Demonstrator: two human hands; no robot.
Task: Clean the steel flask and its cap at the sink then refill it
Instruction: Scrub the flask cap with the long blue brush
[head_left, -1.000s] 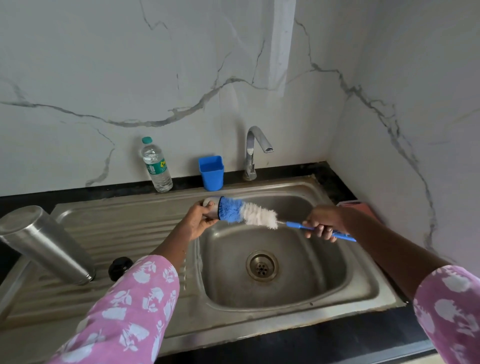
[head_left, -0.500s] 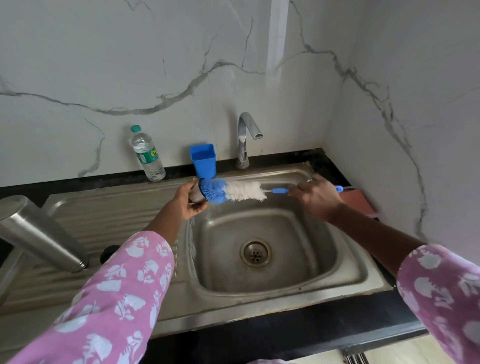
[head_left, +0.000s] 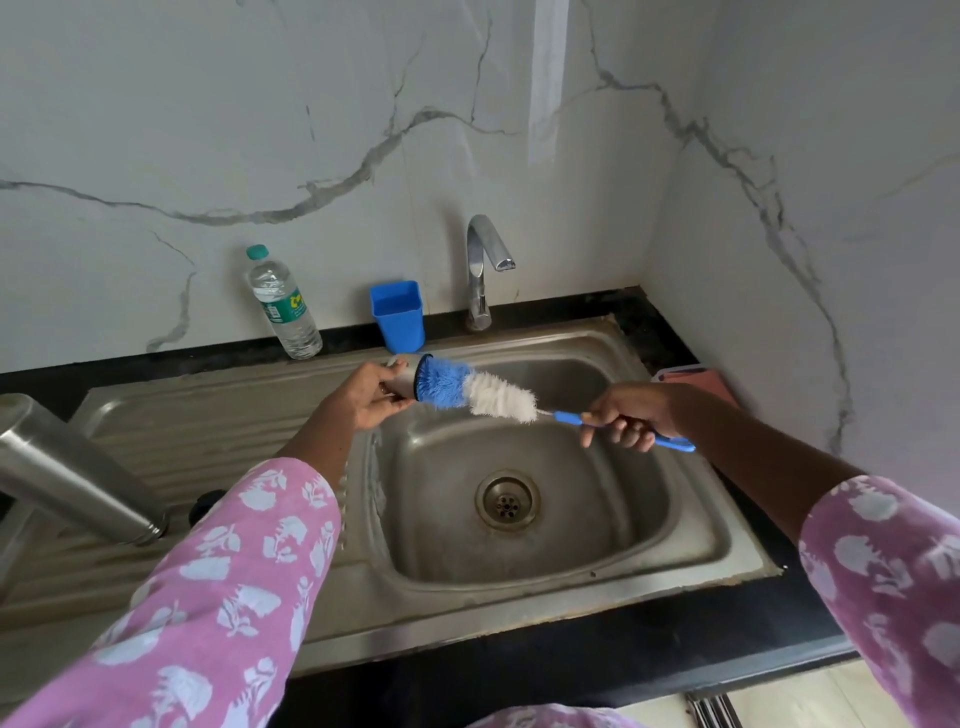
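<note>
Two hands meet over the stainless-steel sink. The left hand grips the small round steel cap above the basin's 10 o'clock corner. Its fingers curl round the closed end, and the open mouth faces 3 o'clock. The blue-and-white bristled bottle brush has its blue tip pushed into that mouth. The right hand grips the brush's blue handle at the basin's 2 o'clock edge, fingers wrapped round it.

The tall steel flask is on the draining board at 9 o'clock, well apart from both hands, with a small black round piece just beside its lower end. At 12 o'clock, along the black surface, are a clear plastic water bottle, a blue plastic cup and a chrome tap.
</note>
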